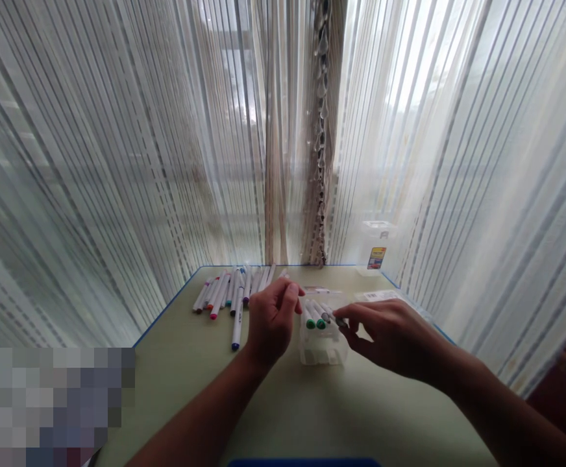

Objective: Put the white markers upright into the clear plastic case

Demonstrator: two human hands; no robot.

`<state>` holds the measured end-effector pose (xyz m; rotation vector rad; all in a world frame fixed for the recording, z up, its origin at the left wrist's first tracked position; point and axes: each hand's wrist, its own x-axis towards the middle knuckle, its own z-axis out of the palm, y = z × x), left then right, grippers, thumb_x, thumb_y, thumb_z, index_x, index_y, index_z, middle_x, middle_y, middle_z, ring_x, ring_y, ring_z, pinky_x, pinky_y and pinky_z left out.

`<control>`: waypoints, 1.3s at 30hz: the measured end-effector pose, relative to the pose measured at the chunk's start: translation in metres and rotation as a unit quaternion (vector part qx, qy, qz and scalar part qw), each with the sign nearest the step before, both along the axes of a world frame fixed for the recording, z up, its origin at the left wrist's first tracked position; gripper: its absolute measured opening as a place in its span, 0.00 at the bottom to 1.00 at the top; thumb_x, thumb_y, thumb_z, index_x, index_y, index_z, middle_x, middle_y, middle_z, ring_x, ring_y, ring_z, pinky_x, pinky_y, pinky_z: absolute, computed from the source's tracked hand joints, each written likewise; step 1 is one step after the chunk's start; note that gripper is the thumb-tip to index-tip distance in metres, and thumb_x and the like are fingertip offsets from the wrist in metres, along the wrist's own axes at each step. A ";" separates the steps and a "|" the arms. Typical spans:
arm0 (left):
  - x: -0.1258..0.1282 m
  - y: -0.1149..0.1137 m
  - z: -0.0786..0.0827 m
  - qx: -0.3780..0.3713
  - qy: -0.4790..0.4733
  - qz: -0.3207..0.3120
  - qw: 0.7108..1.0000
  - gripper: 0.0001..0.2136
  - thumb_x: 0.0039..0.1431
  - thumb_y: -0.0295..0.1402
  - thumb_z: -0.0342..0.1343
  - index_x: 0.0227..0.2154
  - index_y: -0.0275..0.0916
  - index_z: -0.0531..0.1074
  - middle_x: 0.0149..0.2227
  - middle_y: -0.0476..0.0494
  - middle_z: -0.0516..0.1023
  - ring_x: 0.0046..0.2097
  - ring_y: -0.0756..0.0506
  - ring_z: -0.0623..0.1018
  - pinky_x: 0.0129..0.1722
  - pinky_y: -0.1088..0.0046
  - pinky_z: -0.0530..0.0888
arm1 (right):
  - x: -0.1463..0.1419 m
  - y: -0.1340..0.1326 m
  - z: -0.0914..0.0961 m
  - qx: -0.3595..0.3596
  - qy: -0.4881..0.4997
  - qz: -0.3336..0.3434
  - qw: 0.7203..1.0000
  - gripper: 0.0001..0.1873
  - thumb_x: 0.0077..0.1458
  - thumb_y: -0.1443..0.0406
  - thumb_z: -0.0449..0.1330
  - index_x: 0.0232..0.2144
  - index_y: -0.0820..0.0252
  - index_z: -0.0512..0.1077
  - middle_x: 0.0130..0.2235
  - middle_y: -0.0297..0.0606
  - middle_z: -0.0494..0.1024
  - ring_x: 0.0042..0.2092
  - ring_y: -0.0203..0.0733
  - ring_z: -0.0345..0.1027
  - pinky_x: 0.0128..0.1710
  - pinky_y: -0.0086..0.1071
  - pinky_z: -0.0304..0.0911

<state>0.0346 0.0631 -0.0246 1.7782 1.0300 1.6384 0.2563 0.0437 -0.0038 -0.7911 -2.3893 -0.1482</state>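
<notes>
A clear plastic case (322,355) stands on the table in front of me. White markers with green ends (311,322) and a grey-ended marker (326,318) lie side by side in it. At the case's right side, my right hand (378,327) pinches another grey-ended marker (341,321) between thumb and fingers, tilted over the case. My left hand (273,318) is curled at the case's left edge; whatever its fingers may hold is hidden. Left of that hand lies a pile of white markers (222,292) with coloured caps, and a blue-capped marker (237,324) sticks out nearer to me.
A clear container (376,250) with a yellow and blue label stands at the table's back right corner. A printed packet (374,296) lies behind my right hand. Striped sheer curtains (166,162) hang directly behind the blue-edged table (176,376).
</notes>
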 end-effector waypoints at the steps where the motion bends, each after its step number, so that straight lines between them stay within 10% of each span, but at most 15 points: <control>1: 0.000 0.000 0.000 0.001 -0.001 -0.001 1.000 0.15 0.67 0.39 0.50 0.27 0.38 0.73 0.20 0.51 0.71 0.20 0.52 0.65 0.21 0.77 0.59 | 0.000 0.001 0.000 0.002 -0.004 -0.009 1.000 0.07 0.58 0.70 0.61 0.40 0.59 0.77 0.27 0.32 0.80 0.25 0.36 0.72 0.28 0.30 0.60; 39: -0.006 0.003 -0.003 -0.022 -0.013 0.022 0.999 0.13 0.64 0.41 0.53 0.30 0.37 0.73 0.20 0.52 0.68 0.21 0.52 0.64 0.20 0.77 0.60 | -0.003 -0.011 0.015 -0.055 -0.075 -0.062 0.994 0.15 0.53 0.71 0.57 0.42 0.60 0.78 0.30 0.40 0.82 0.25 0.39 0.69 0.24 0.32 0.43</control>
